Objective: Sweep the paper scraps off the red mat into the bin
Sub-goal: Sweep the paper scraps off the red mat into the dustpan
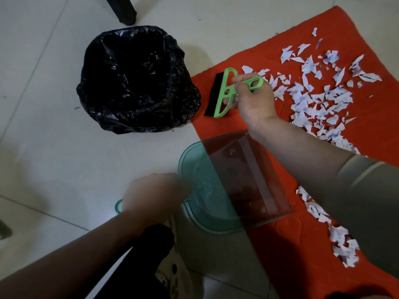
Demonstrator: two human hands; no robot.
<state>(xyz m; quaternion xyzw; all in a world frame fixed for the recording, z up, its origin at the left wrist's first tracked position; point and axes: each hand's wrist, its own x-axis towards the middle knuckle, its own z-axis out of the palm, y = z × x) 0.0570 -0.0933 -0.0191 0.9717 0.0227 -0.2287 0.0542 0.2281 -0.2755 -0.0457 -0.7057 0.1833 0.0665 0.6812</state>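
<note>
While the right grip (252,98) curls round the green brush (220,104) near the red mat's (226,126) left edge and the left grip (155,193) holds the dustpan (207,203), paper scraps (319,100) along its right side want low, overlapping strokes toward the pan.

Pale tiled floor (43,147), dark leg (127,11), perhaps furniture

No legible txt, labels or nos.; embossed mark on dustpan (216,190) too blurred.

one bin (91,104), one brush (219,105), one dustpan (203,167)
</note>
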